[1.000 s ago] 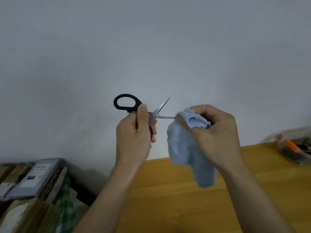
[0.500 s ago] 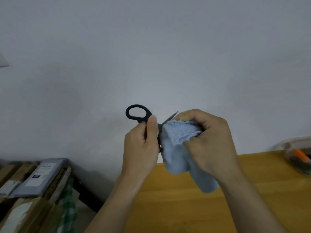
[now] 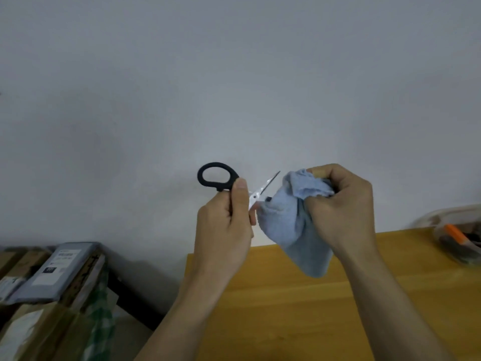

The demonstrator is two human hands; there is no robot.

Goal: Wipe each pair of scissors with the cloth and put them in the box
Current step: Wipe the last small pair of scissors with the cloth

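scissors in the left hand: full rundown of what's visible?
The scissors have black handles that look like plastic and bright metal blades. One oval handle loop sticks up to the upper left of the left hand, which grips the handles with the thumb pressed near the pivot. The blades are open: one points up and right, its tip bare; the other runs into the light blue cloth, bunched round it by the right hand. They are held in the air above the wooden table.

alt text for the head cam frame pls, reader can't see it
A person's left hand holds black-handled scissors with the blades open, while the right hand grips a light blue cloth bunched against the lower blade, above a wooden table. A clear box holding scissors sits at the table's far right; cardboard boxes are stacked lower left.
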